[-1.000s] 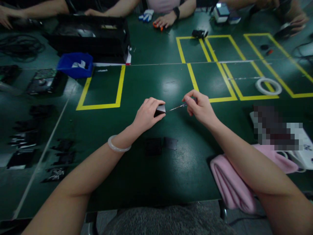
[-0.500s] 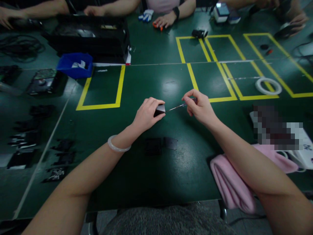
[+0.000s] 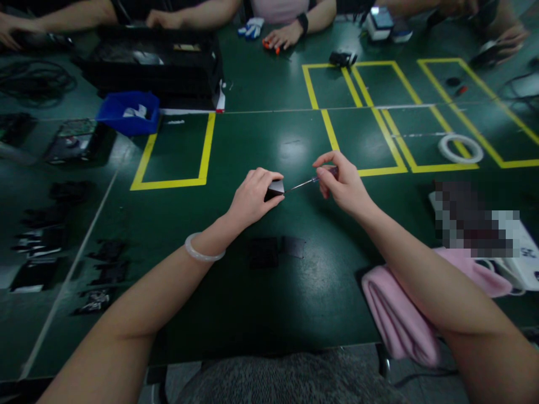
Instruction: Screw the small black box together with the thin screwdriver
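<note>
Near the middle of the green table, my left hand [image 3: 253, 196] grips a small black block [image 3: 274, 189] with a light grey face between thumb and fingers. My right hand [image 3: 342, 180] holds a thin screwdriver [image 3: 304, 183] by its dark handle. The metal shaft points left, and its tip is at the right edge of the block; whether it touches is too small to tell. Below the hands a flat black square part [image 3: 264, 252] lies beside a thin dark plate [image 3: 293, 247].
A blue bin [image 3: 128, 114] stands by a large black case [image 3: 155, 67] at the back left. Black parts [image 3: 110, 272] lie left. A white tape ring [image 3: 460, 148] and pink cloth [image 3: 398, 314] are right. Co-workers' hands [image 3: 283, 38] rest across the table.
The screwdriver handle and the fingers of my right hand have shifted very slightly. My left hand keeps the block in the same place.
</note>
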Available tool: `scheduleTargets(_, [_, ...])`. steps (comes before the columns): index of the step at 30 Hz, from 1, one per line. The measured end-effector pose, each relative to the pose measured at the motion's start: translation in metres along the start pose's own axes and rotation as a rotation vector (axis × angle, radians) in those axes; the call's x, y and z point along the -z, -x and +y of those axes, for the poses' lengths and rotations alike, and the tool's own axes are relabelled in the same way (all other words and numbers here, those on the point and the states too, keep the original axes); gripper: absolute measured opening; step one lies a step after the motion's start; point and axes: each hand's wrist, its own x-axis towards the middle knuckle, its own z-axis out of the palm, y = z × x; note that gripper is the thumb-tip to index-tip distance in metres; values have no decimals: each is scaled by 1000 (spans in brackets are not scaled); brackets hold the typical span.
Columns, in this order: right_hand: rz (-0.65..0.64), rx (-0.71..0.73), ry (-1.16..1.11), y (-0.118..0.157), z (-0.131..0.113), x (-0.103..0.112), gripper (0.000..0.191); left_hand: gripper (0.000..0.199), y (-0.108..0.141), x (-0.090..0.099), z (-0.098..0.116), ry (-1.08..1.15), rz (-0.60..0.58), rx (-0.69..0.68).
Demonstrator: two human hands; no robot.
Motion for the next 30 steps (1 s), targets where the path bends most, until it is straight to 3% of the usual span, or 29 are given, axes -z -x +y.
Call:
scheduleTargets(6, [5,-10,51,0,-1,0,20,38,0,0,-1,-3,9,-15])
scheduleTargets(11, [6,15,1,0,1,-1,14,38,0,0,-1,-10,11,-20])
scheduleTargets(17, [12,4,47,0,0,0,30,35,0,0,-1,-14,10,-23])
scheduleTargets(24, [3,38,22,0,0,-1,16,36,0,1,0,-17,0,-20])
scheduleTargets(30, [0,-8,60,-1,-2,0,28,35,0,0,-1,-13,8,-17])
